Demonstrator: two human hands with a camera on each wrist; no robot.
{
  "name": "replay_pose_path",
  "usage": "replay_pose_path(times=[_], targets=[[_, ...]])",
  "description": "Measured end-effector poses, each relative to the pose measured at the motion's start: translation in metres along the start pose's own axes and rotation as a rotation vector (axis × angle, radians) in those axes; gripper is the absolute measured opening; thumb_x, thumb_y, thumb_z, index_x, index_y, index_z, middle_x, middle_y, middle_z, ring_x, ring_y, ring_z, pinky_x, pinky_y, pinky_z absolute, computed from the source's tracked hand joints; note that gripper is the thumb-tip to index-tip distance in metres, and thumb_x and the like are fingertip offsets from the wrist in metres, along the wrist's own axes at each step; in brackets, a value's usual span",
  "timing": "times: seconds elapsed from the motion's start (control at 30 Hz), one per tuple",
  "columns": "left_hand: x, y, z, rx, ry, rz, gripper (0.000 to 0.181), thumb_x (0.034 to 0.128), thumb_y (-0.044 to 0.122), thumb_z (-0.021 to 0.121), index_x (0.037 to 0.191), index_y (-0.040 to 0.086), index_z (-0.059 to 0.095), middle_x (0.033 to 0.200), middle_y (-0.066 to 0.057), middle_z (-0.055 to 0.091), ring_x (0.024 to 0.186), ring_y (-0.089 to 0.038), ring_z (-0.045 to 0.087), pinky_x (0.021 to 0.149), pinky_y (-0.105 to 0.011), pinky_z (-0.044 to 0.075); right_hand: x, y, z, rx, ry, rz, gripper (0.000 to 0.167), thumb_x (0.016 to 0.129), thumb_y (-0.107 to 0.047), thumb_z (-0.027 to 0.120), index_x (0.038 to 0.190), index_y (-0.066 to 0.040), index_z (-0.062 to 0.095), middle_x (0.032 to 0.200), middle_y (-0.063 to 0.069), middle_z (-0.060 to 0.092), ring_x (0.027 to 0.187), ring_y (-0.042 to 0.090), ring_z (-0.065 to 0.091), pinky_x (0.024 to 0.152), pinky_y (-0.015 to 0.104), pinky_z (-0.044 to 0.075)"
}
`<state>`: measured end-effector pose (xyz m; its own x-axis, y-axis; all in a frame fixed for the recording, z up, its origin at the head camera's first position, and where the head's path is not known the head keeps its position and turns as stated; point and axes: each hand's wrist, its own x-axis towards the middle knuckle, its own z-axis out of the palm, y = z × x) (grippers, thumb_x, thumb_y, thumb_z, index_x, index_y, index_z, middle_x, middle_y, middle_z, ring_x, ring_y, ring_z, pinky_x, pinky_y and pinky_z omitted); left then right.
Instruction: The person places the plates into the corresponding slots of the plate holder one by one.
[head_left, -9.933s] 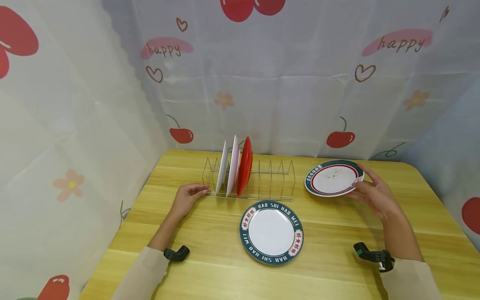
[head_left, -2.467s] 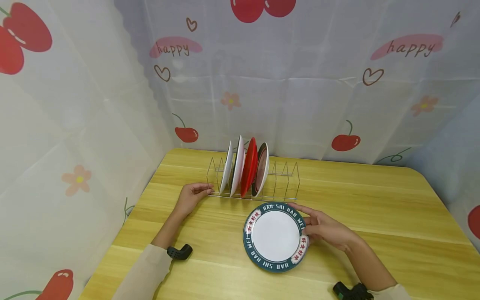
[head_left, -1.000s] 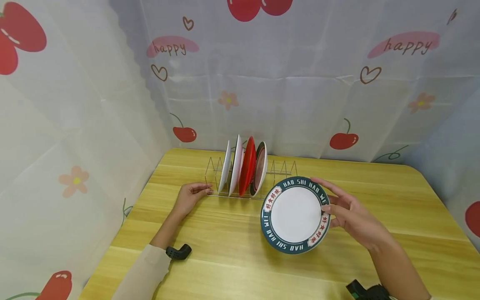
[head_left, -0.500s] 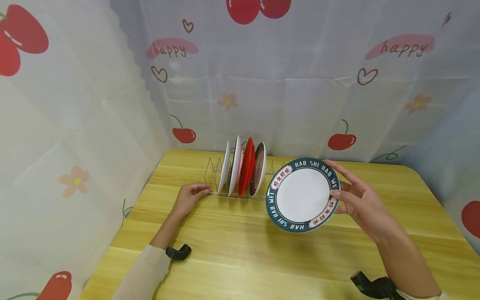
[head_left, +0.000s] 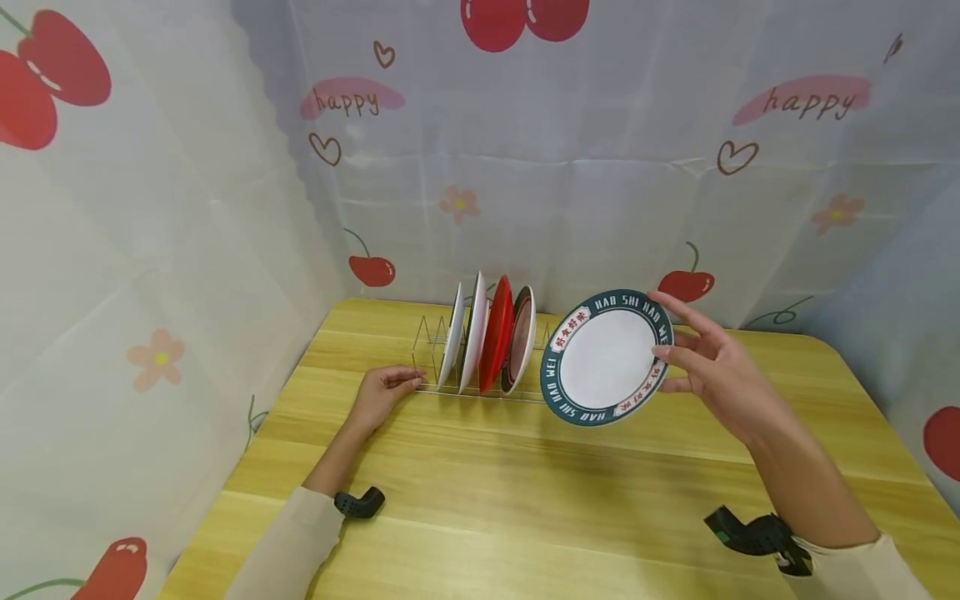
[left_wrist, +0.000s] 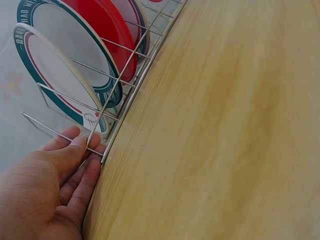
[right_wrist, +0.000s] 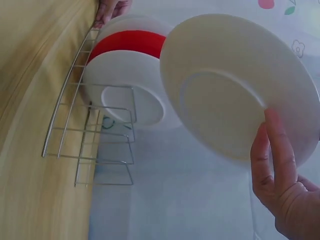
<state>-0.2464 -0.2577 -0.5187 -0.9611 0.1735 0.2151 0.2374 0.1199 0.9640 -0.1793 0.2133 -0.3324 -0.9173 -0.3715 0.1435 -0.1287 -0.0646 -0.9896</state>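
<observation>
My right hand (head_left: 712, 367) pinches the right rim of a white plate (head_left: 607, 358) with a dark green lettered border. Raised above the table and tilted, the plate faces the head camera; its plain white underside (right_wrist: 220, 90) fills much of the right wrist view. A wire plate rack (head_left: 427, 390) stands toward the back of the table, and my left hand (head_left: 381, 396) pinches its left front corner wire (left_wrist: 95, 150). Several plates stand on edge in the rack, among them a red plate (head_left: 497, 333) and, rightmost, a plate with a dark rim (head_left: 522, 342).
The rack's right-end slots (right_wrist: 120, 162) hold no plates in the right wrist view. A wooden table (head_left: 465, 517) spreads in front of the rack. A cherry-patterned white curtain (head_left: 570, 208) hangs right behind the table and along its sides.
The dark-rimmed plate went from my right hand into the rack. My right hand then lifted the lettered plate off the table, moving it back and right. The left hand stays at the rack corner.
</observation>
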Motion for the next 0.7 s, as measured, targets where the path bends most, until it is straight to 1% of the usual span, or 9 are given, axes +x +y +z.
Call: replay_pose_path(times=[0.13, 0.27, 0.4, 0.5, 0.57, 0.7], targets=[[-0.001, 0.002, 0.000, -0.003, 0.001, -0.003, 0.020, 0.0953, -0.010, 0.063, 0.114, -0.017, 0.069, 0.110, -0.031, 0.070, 0.103, -0.048, 0.068, 0.090, -0.035, 0.060, 0.011, -0.003, 0.001, -0.051, 0.033, 0.027, 0.064, 0.104, -0.008, 0.059, 0.160, -0.024, 0.034, 0.141, 0.015, 0.043, 0.107, 0.018, 0.065, 0.079, 0.037, 0.064], [0.000, 0.000, 0.001, -0.004, 0.010, -0.004, 0.019, 0.0949, -0.010, 0.064, 0.112, -0.016, 0.070, 0.110, -0.029, 0.071, 0.101, -0.042, 0.071, 0.088, -0.033, 0.061, 0.022, -0.003, 0.002, -0.105, 0.066, 0.074, 0.065, 0.102, -0.015, 0.064, 0.159, -0.027, 0.036, 0.140, 0.016, 0.044, 0.105, 0.018, 0.066, 0.079, 0.038, 0.064], [0.000, -0.002, 0.002, -0.005, 0.008, -0.006, 0.019, 0.0947, -0.010, 0.064, 0.113, -0.015, 0.070, 0.109, -0.029, 0.071, 0.099, -0.036, 0.073, 0.087, -0.032, 0.061, 0.034, -0.001, 0.002, -0.208, 0.073, 0.093, 0.065, 0.102, -0.021, 0.064, 0.159, -0.031, 0.035, 0.137, 0.017, 0.047, 0.105, 0.019, 0.066, 0.080, 0.040, 0.063], [0.000, -0.001, 0.002, 0.010, 0.010, -0.004, 0.019, 0.0946, -0.010, 0.064, 0.112, -0.014, 0.071, 0.108, -0.028, 0.072, 0.098, -0.038, 0.073, 0.087, -0.032, 0.061, 0.044, -0.001, 0.002, -0.272, 0.078, 0.105, 0.065, 0.102, -0.024, 0.064, 0.159, -0.033, 0.034, 0.131, 0.019, 0.051, 0.104, 0.021, 0.065, 0.082, 0.042, 0.063], [-0.001, 0.000, 0.002, 0.017, 0.013, -0.003, 0.019, 0.0946, -0.010, 0.065, 0.112, -0.014, 0.071, 0.109, -0.028, 0.072, 0.099, -0.041, 0.071, 0.086, -0.032, 0.061, 0.052, -0.001, 0.003, -0.299, 0.083, 0.120, 0.066, 0.102, -0.026, 0.065, 0.160, -0.032, 0.033, 0.129, 0.021, 0.053, 0.102, 0.022, 0.065, 0.082, 0.042, 0.063], [0.000, 0.003, 0.001, 0.026, 0.008, -0.002, 0.019, 0.0948, -0.009, 0.065, 0.112, -0.015, 0.070, 0.110, -0.029, 0.071, 0.102, -0.046, 0.069, 0.087, -0.033, 0.061, 0.067, -0.001, 0.005, -0.310, 0.078, 0.163, 0.069, 0.101, -0.026, 0.067, 0.160, -0.032, 0.033, 0.138, 0.024, 0.050, 0.103, 0.022, 0.065, 0.083, 0.044, 0.062]])
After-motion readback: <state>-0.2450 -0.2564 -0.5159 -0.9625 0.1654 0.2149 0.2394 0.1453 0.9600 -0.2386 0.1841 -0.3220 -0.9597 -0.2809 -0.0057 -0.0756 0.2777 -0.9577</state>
